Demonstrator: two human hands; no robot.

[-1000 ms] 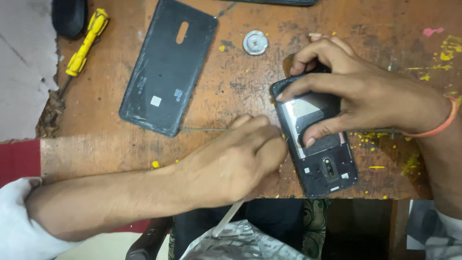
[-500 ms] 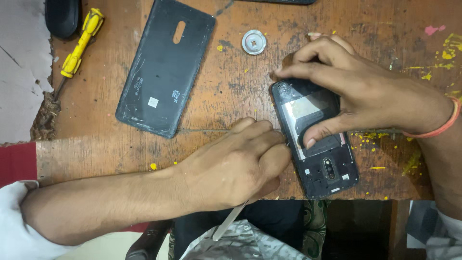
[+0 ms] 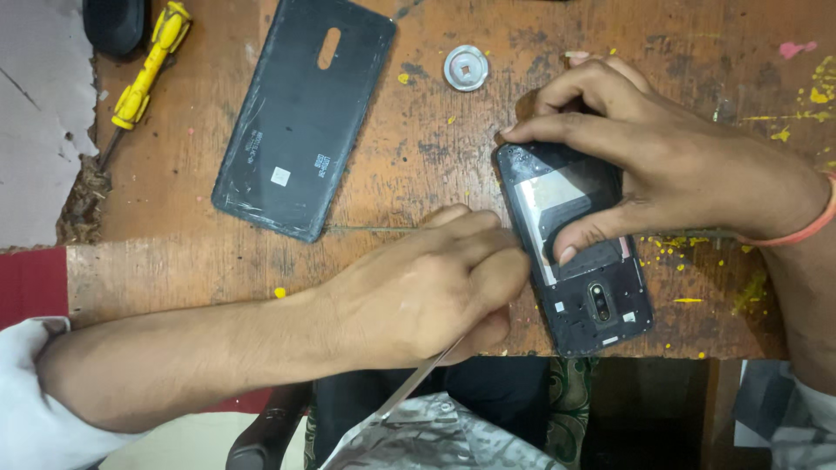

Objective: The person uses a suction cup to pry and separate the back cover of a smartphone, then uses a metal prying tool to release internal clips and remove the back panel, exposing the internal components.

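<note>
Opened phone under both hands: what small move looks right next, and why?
Probably slide the thin metal tool in the left hand along the opened phone's left edge. The right hand pins the phone to the wooden table, and the left hand sits against that edge.

desk point(image 3: 418, 130): worn brown wood, scratched, flecked with yellow and pink paint | left edge: chipped, torn grey sheet point(image 3: 39, 113) over it | front: red strip point(image 3: 30, 283) | below: dark chair arm point(image 3: 266, 435) | light: even, soft
</note>
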